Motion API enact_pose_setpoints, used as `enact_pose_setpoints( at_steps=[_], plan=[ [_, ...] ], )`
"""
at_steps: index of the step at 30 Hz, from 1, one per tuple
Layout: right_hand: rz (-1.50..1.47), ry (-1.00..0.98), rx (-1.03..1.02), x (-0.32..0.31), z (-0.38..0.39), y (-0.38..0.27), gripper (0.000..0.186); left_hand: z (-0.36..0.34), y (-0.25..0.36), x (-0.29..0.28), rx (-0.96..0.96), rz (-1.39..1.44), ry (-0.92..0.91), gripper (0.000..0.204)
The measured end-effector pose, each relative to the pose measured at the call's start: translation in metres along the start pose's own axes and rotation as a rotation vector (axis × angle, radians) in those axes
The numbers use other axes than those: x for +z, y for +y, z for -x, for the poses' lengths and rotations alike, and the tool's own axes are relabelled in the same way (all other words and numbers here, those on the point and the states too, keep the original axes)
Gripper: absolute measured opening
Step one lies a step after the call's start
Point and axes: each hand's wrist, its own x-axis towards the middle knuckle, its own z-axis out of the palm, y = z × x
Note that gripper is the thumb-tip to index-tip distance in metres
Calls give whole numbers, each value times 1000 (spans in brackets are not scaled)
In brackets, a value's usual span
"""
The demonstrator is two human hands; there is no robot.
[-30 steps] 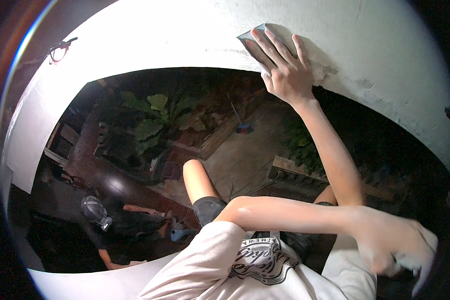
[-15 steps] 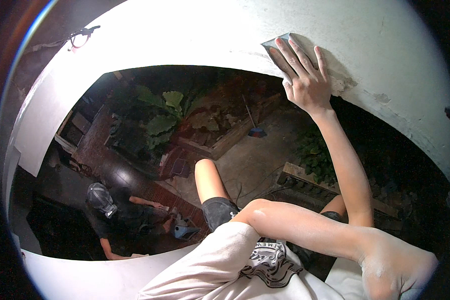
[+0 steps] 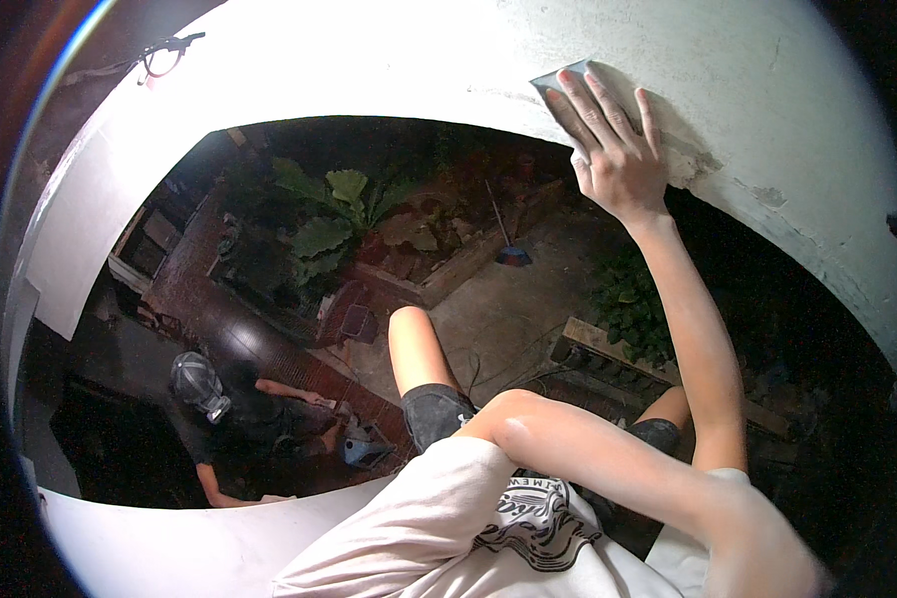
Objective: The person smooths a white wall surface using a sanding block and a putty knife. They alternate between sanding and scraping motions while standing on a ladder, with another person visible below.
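My right hand point(image 3: 618, 154) reaches up to the white wall surface point(image 3: 708, 90), its fingers spread over a folded grey sheet of sandpaper point(image 3: 545, 82). The palm and fingers keep the sheet flat against the wall, so only its edge and corner show beyond the fingertips. Pale dust coats the hand. My left arm crosses my body towards the right, and my left hand point(image 3: 767, 553) is close to the right upper arm at the lower right. Motion blurs it, and its fingers cannot be made out.
Patchy, chipped plaster point(image 3: 703, 164) runs along the wall's lower edge. Dark cables point(image 3: 164, 55) hang at upper left. Lower down, a capped co-worker point(image 3: 239, 409) sits at left. Leafy plants point(image 3: 344, 204), a broom point(image 3: 511, 249) and a slatted wooden piece point(image 3: 618, 359) are beyond.
My right hand and the sandpaper appear slightly farther right and up, still on the wall. My left hand has shifted downward and blurred. The whole view has tilted slightly.
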Motion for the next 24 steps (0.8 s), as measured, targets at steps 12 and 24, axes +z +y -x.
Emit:
enact_pose_setpoints(
  at_steps=[12, 24],
  plan=[
    [-19, -146, -253, 12, -35, -35, 61, 43, 91, -103, -256, -705, 232, 54],
    [342, -242, -315, 44, -58, -56, 71, 115, 221, -177, -499, -2099, 423, 58]
  ],
)
